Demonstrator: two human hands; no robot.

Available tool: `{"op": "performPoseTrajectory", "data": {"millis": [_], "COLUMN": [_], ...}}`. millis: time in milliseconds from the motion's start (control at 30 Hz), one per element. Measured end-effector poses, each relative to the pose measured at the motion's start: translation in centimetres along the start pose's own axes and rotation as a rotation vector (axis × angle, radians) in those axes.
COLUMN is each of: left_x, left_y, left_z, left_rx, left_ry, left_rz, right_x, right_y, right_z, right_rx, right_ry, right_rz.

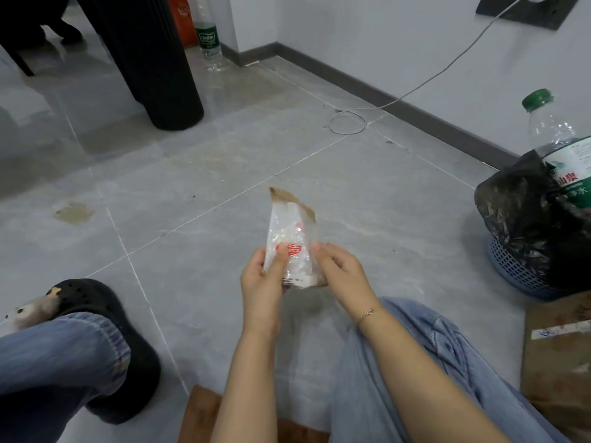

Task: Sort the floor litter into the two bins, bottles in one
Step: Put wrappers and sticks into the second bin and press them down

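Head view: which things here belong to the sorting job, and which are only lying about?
For the job: wrapper held by left hand and right hand; lined basket with big bottle; small bottle.

Lying about: white cable; cardboard; slipper.

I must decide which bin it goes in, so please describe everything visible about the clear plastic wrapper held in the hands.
The clear crinkled plastic wrapper with red print looks empty and thin, with a brown paper-like backing showing at its top corner and lower edge. It is held upright above the grey tiled floor, tilted slightly. The left hand pinches its lower left side, thumb on the front; the right hand grips its lower right edge.
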State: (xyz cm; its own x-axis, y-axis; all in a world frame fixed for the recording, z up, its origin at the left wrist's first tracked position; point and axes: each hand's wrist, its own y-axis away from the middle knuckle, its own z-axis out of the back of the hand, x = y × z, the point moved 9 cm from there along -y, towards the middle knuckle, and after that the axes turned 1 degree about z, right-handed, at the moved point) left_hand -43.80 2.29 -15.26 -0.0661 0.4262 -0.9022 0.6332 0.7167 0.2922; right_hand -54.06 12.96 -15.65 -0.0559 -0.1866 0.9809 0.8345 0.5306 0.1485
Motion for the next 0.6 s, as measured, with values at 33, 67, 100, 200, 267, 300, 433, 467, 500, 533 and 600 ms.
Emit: {"op": "performPoseTrajectory", "data": {"millis": [33,67,100,200,267,300,433,467,500,533,600], "left_x": [0.3,0.4,0.6,1.2,1.5,1.6,1.5,1.4,1.3,1.3,1.6], "left_y": [0.3,0.5,0.8,1.5,1.7,1.8,1.1,0.8,0.6,0.6,0.8], "left_z": [-0.7,-1.4,-2.1,-3.8,-4.5,-4.7,-4.5,-4.1,-3.7,-3.4,-3.3], "left_rx": [0.031,0.064,0.102,0.22,0.291,0.322,0.279,0.215,0.156,0.116,0.09], "left_ry": [-0.028,-0.058,-0.087,-0.133,-0.109,-0.084,-0.063,-0.111,-0.152,-0.18,-0.196], "left_rz": [-0.004,-0.015,-0.023,0.0,0.043,0.071,0.093,0.055,0.013,-0.016,-0.025], "right_x": [-0.1,-0.2,-0.3,-0.7,-1.2,-1.4,-2.3,-2.6,-3.0,-3.3,-3.7], "right_y": [0.0,0.0,0.1,-0.3,-0.1,-0.1,-0.5,-0.7,-0.9,-1.0,-1.1], "right_z": [-0.2,-0.2,0.0,0.9,1.4,1.5,2.2,2.6,3.1,3.4,3.5], "right_rx": [0.021,0.03,0.032,0.002,-0.031,-0.037,-0.09,-0.13,-0.173,-0.209,-0.226], "right_ry": [-0.059,-0.114,-0.146,-0.238,-0.341,-0.388,-0.618,-0.673,-0.717,-0.753,-0.79], "right_rz": [-0.049,-0.112,-0.146,-0.186,-0.223,-0.235,-0.298,-0.307,-0.312,-0.32,-0.326]}}
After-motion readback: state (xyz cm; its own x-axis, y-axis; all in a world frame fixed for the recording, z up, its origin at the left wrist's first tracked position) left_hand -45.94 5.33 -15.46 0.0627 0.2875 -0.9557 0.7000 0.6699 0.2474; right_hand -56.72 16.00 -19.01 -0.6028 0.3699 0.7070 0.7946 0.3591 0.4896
